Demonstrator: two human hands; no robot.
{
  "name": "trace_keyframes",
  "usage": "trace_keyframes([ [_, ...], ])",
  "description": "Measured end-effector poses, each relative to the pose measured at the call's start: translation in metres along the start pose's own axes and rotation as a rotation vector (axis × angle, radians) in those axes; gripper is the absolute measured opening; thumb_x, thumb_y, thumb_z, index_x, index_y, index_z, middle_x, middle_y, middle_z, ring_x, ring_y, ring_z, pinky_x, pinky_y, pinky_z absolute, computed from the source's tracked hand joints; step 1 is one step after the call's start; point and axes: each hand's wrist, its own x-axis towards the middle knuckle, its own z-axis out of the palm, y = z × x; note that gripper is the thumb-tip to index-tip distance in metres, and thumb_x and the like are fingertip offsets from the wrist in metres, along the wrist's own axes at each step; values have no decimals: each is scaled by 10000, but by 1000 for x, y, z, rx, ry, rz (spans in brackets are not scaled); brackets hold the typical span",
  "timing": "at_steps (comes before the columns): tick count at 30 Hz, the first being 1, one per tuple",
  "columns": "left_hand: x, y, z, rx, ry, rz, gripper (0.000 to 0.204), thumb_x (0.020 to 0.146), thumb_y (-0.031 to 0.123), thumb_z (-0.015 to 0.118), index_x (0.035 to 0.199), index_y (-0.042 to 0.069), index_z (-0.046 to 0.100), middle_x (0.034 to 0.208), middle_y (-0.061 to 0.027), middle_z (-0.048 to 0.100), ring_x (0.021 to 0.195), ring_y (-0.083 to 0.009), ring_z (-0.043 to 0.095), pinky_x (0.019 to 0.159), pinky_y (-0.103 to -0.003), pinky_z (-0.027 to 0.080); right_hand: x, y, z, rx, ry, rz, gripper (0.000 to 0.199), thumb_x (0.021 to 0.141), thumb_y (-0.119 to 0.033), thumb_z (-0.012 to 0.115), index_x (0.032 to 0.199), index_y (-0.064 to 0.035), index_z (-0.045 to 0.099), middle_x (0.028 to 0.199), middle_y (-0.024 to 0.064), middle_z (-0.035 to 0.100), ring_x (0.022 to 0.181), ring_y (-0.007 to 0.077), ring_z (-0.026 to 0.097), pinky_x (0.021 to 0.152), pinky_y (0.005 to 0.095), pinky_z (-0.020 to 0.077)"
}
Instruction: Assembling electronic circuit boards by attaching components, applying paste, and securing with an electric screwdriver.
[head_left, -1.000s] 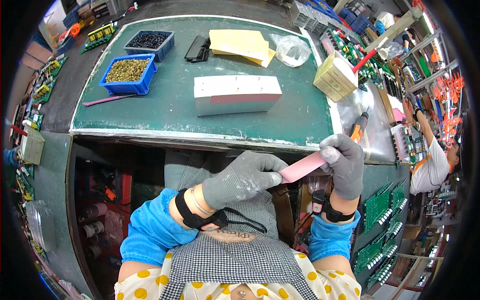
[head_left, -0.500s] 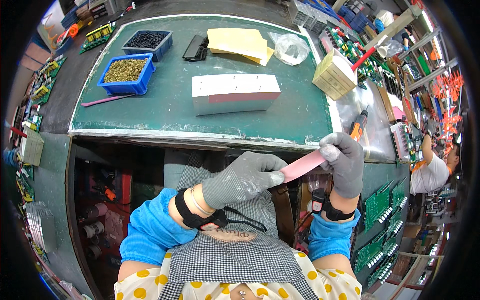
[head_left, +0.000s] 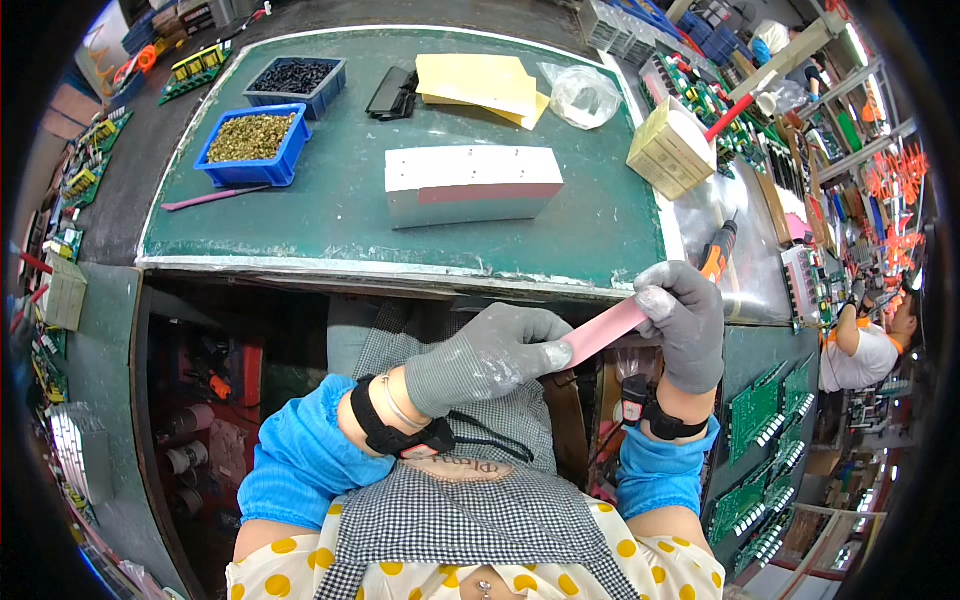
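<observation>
Left hand (head_left: 492,356) and right hand (head_left: 688,328) are pinching opposite ends of pink strip (head_left: 607,333) by near edge of surface (head_left: 330,205), both grips closed. Strip is looking light, flexible; ends suiting hold.

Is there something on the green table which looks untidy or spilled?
No clear spill. The yellow sheets lie askew, their edges not lined up, and the clear plastic bag beside them is crumpled.
</observation>
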Motion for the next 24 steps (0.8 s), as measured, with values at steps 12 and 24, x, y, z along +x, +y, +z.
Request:
trace_keyframes([
  [12,-1,-11,-3,-68,34,180,274,876,155,620,1082,-12,690,920,-29,670,851,-85,570,810,-267,484,3,2,0,-7,23,-7,84,850,-67,672,908,-8,657,711,5,607,571,60,530,511,204,418],
  [24,0,-15,-5,69,57,61,268,896,233,660,1030,4,700,855,-35,659,799,-101,580,767,-280,492,-3,1,-6,-104,98,-140,91,840,-71,671,903,-7,663,700,14,601,568,73,534,516,214,418],
])
